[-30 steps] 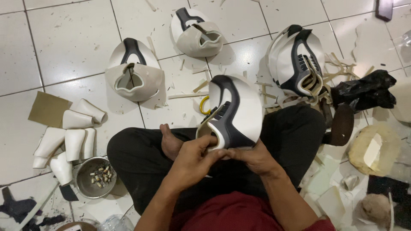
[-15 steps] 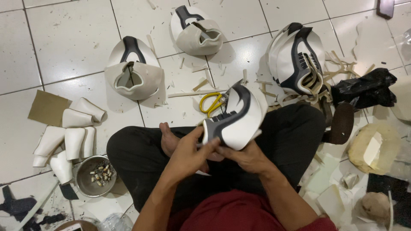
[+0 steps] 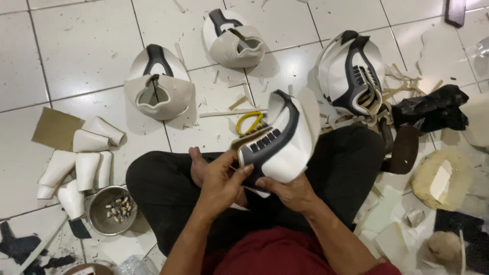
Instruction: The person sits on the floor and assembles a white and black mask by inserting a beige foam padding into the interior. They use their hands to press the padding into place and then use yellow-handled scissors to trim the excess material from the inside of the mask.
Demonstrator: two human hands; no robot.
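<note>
White moulded shell (image 3: 285,147) tilts above the lap, left hand (image 3: 220,181) pinching its dark edge, right hand (image 3: 288,191) gripping beneath.

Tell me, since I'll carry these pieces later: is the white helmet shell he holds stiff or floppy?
The white helmet shell probably is stiff: it keeps its curved form though the left hand and right hand grip only its lower edge. It looks thin-walled, so likely light.

I saw an evenly lit, fairly bright scene. The glossy floor tiles (image 3: 86,48) gave soft glare toward eleven o'clock. Shadows fell short and soft beside the white shells, toward four o'clock. Focus was sharp at centre; the frame bowed slightly at its edges, and corners at five and seven o'clock dimmed.
</note>
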